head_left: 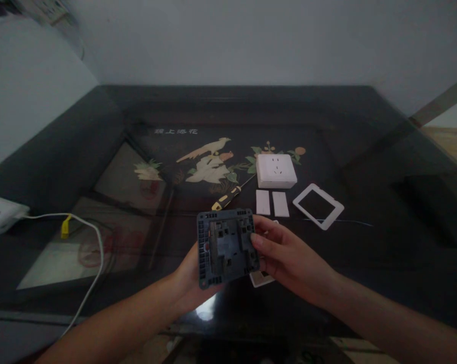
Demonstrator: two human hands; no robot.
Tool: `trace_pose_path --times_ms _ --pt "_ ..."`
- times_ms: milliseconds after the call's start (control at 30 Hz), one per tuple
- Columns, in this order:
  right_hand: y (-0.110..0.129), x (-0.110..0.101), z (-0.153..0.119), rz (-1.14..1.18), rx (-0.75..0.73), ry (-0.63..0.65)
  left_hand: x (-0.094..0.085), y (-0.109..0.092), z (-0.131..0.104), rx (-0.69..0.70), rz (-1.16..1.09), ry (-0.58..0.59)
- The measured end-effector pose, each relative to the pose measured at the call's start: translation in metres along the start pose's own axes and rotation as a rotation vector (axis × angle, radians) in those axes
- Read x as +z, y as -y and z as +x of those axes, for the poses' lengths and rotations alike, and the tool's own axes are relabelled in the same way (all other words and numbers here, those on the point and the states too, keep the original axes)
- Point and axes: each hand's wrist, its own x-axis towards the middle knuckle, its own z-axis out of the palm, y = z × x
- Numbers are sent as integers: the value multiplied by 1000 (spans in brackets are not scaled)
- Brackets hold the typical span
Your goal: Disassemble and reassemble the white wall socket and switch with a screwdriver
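Between my hands is a dark grey wall switch module, its terminal side facing me and lifted above the table. My left hand supports it from behind and below, its fingers mostly hidden. At its right edge, my right hand grips with the thumb in front and fingers behind. A white frame piece lies partly hidden under my right hand. Past the module lie a yellow-and-black screwdriver, two white switch rockers and a white rectangular frame.
A white socket box stands on the dark glossy table, touching or close to the screwdriver tip. On the left, a white cable with a yellow tag runs from a white device. A wall rises behind the table.
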Motion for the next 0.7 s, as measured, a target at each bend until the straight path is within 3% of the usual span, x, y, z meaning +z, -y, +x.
trace_pose_path --times_ms 67,167,433,700 --pt "-1 0 3 -32 -4 -32 -2 4 -1 -131 -250 -77" --pt "0 0 5 -53 -15 -47 -1 4 0 -132 -335 -146" --pt "3 1 6 -135 -10 -35 7 -6 4 -123 -403 -204" --pt "11 0 6 -242 -15 14 -6 7 4 -126 -386 -268"
